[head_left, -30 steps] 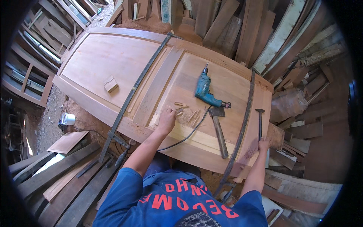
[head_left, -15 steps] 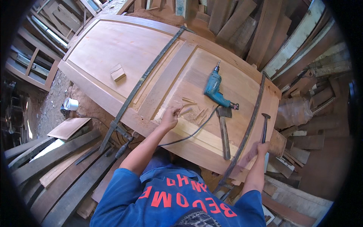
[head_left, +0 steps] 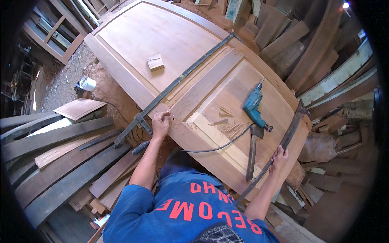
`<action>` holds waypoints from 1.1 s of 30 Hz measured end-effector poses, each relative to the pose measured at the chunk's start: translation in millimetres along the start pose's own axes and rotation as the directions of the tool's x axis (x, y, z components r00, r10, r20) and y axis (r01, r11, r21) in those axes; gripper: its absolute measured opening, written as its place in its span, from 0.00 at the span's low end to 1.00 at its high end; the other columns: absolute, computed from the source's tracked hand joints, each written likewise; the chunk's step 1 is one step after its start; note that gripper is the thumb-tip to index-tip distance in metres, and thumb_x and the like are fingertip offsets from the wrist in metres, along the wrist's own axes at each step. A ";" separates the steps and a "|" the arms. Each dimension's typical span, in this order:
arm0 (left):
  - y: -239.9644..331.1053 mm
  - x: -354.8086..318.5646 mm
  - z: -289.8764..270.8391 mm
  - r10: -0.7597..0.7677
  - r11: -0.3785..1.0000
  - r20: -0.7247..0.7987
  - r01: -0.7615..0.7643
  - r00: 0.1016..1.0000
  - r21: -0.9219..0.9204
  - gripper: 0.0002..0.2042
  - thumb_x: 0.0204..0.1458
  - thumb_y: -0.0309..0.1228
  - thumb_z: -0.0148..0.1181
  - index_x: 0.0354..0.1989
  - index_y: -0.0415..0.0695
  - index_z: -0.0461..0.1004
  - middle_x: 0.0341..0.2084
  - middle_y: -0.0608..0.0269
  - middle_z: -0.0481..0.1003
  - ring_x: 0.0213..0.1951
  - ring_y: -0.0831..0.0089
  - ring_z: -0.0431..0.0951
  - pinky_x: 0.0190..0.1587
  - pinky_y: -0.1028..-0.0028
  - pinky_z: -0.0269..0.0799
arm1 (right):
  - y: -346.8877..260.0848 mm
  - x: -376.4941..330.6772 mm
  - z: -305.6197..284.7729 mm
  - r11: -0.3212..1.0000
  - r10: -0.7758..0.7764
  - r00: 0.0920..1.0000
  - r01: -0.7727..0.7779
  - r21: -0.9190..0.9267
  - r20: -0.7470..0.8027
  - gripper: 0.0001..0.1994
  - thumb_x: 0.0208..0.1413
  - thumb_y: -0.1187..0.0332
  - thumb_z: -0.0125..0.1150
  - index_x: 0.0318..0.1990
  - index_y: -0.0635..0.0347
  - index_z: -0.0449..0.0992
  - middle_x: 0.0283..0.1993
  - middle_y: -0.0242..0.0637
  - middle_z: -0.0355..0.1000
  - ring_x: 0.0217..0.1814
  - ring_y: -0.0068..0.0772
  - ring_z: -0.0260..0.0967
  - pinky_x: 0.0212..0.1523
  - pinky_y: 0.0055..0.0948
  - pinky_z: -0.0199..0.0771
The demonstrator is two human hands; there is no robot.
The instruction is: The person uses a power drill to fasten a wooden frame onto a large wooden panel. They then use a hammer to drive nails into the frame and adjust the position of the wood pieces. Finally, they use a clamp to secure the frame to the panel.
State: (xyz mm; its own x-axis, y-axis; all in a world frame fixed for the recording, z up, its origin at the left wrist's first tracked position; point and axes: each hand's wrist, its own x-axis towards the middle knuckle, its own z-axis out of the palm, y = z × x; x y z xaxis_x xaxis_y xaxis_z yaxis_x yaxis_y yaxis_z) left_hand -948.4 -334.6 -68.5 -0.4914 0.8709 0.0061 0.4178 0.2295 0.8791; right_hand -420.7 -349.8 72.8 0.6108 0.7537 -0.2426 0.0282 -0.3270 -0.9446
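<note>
My left hand [head_left: 161, 123] is closed in a pinch at the near edge of the panelled wooden door [head_left: 121, 81], beside a small dark hole. A thin wooden peg [head_left: 169, 112] seems to be between the fingertips, mostly hidden. My right hand [head_left: 278, 158] is closed at the door's right end, over the bar of the right clamp [head_left: 259, 177]. The hammer [head_left: 292, 130] in it lines up with that dark bar, so its outline is hard to separate. Wooden pegs [head_left: 233, 127] and shavings lie on the door, near a teal power drill [head_left: 253, 106] and a second hammer [head_left: 251, 156].
Another long bar clamp [head_left: 190, 69] crosses the door. A wooden block [head_left: 155, 62] lies on the far panel. The drill's cord [head_left: 210, 150] runs off the near edge. Planks [head_left: 69, 162] lean at the left, with a white bucket [head_left: 87, 83] behind; more boards [head_left: 283, 44] stand beyond the door.
My left hand has moved from the peg pile leftward to the hole at the door's near edge. The right hand has shifted over the clamp bar. The whole view has turned somewhat.
</note>
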 end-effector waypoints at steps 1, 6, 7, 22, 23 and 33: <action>-4.9 -3.3 2.0 0.025 0.999 -0.004 -0.025 1.000 0.027 0.09 0.51 0.27 0.70 0.40 0.40 0.83 0.42 0.52 0.83 0.50 0.58 0.80 0.55 0.63 0.75 | -12.8 -4.9 14.9 1.000 -0.009 0.998 0.010 -0.014 0.056 0.08 0.66 0.66 0.58 0.36 0.52 0.65 0.20 0.23 0.59 0.13 0.13 0.52 0.12 0.19 0.50; -7.0 -13.0 12.8 0.181 0.976 -0.056 -0.173 0.982 0.130 0.10 0.47 0.26 0.70 0.39 0.43 0.84 0.42 0.53 0.82 0.51 0.55 0.79 0.55 0.60 0.74 | -62.8 -27.2 65.9 0.984 -0.124 0.949 0.156 -0.089 0.291 0.06 0.66 0.66 0.60 0.39 0.54 0.69 0.20 0.22 0.60 0.15 0.13 0.54 0.14 0.18 0.52; -9.2 -12.3 13.8 0.214 0.968 -0.067 -0.202 0.975 0.147 0.10 0.48 0.26 0.70 0.40 0.43 0.84 0.42 0.54 0.82 0.50 0.55 0.79 0.55 0.60 0.73 | -71.6 -35.8 76.9 0.976 -0.143 0.931 0.190 -0.111 0.337 0.06 0.66 0.66 0.60 0.39 0.54 0.69 0.20 0.22 0.59 0.15 0.13 0.53 0.14 0.18 0.52; 2.3 -24.4 10.4 0.327 0.925 -0.134 -0.288 0.936 0.246 0.12 0.51 0.25 0.67 0.44 0.42 0.79 0.43 0.54 0.74 0.49 0.51 0.73 0.56 0.58 0.69 | -28.4 -152.0 191.7 0.695 -0.301 0.435 0.710 -0.118 0.849 0.14 0.63 0.70 0.61 0.54 0.62 0.72 0.33 0.54 0.75 0.35 0.56 0.76 0.38 0.46 0.75; 10.1 -27.0 6.5 0.326 0.924 -0.155 -0.280 0.932 0.260 0.12 0.51 0.24 0.66 0.45 0.42 0.79 0.43 0.53 0.74 0.49 0.51 0.73 0.56 0.58 0.69 | -22.5 -150.2 193.4 0.686 -0.270 0.424 0.715 -0.137 0.864 0.15 0.63 0.69 0.61 0.55 0.61 0.72 0.34 0.55 0.76 0.37 0.59 0.77 0.39 0.47 0.75; -35.1 -121.5 -0.7 -0.627 0.679 0.087 0.598 0.774 -0.426 0.18 0.55 0.28 0.65 0.53 0.39 0.75 0.45 0.59 0.78 0.49 0.66 0.77 0.57 0.64 0.71 | 41.3 -155.5 210.7 0.567 -0.540 0.282 0.819 0.095 0.793 0.16 0.64 0.68 0.60 0.57 0.62 0.68 0.33 0.58 0.75 0.36 0.64 0.77 0.33 0.50 0.77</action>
State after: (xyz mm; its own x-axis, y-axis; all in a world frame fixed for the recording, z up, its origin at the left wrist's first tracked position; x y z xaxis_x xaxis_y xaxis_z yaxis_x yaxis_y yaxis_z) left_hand -903.9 -448.8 -99.7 -0.5756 0.5682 -0.5881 -0.3356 0.4917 0.8035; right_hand -681.3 -360.4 25.0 -0.4702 0.8412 0.2669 0.4408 0.4858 -0.7548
